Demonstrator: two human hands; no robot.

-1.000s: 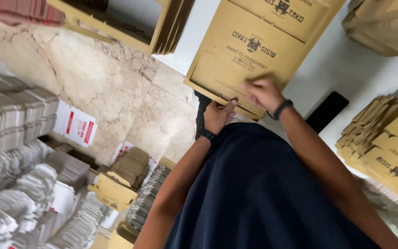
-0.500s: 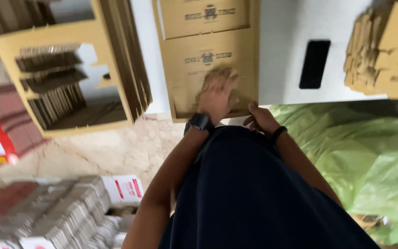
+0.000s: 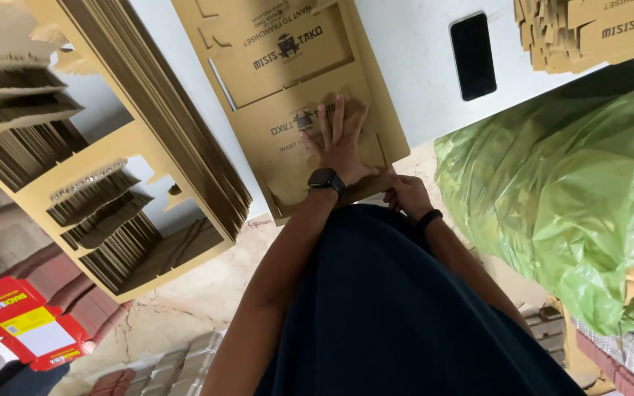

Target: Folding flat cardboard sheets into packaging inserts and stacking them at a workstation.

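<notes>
1. Left grip: the left hand (image 3: 343,143), a dark watch on its wrist, lies flat with fingers spread apart on a flat brown cardboard box blank (image 3: 299,95), clamped on nothing.
2. Right grip: the right hand (image 3: 403,193), a black band at the wrist, has its fingers drawn together at the blank's near edge; whether they pinch the card cannot be told.
3. The blank lies on the white tabletop (image 3: 420,95), its near corner reaching past the tabletop's near edge.
4. Half a second ago the left hand was already pressing this blank while the right hung just off its edge; a second ago both hands worked at the card's edge. The right hand has since closed on the edge, which suggests a flap is being handled.
5. A black phone (image 3: 473,55) rests face up near the tabletop's right side; more stacked blanks (image 3: 588,33) fill the far right corner.
6. A leaning stack of cardboard sheets (image 3: 163,125) stands left; a green plastic bag (image 3: 574,198) bulges below the right edge.
</notes>
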